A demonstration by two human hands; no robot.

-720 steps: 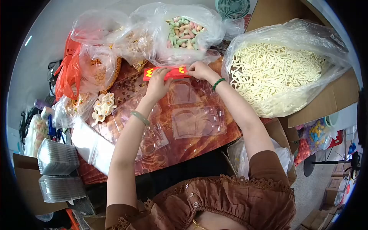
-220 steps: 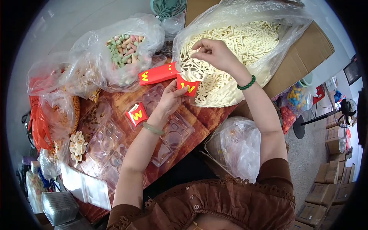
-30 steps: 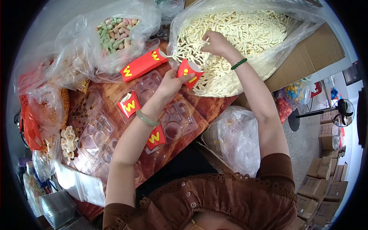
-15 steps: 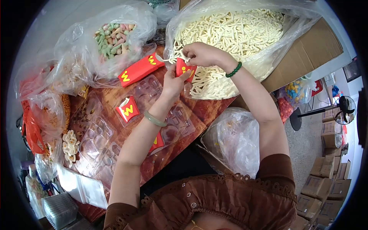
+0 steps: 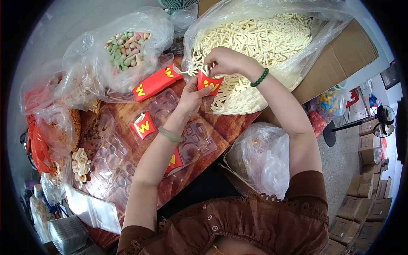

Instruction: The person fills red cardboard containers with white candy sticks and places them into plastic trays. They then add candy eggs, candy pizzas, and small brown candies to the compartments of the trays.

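Note:
My left hand [image 5: 192, 96], with a pale bangle on its wrist, grips a small red fry carton [image 5: 210, 83] with a yellow mark. My right hand [image 5: 227, 64], wearing a green bead bracelet, is closed at the carton's mouth, its fingertips pinching pale fry-shaped sticks [image 5: 205, 70] partly hidden by the fingers. Just behind lies an open clear bag with a big heap of these cream sticks [image 5: 259, 40]. Left of my hands, a stack of flat red cartons [image 5: 158, 82] rests on the table. A filled red carton [image 5: 143, 126] sits in a clear plastic tray.
Several clear moulded trays [image 5: 106, 155] cover the reddish table [image 5: 212, 158]. Another red carton [image 5: 174, 162] is partly behind my left forearm. A bag of pastel cone-shaped pieces [image 5: 127, 49] stands at the back left. Below the table's right edge is a plastic-lined box [image 5: 263, 159].
The carton in my left hand has shifted slightly right and down, its front turned more into view. My right fingers have moved from beside it to its opening.

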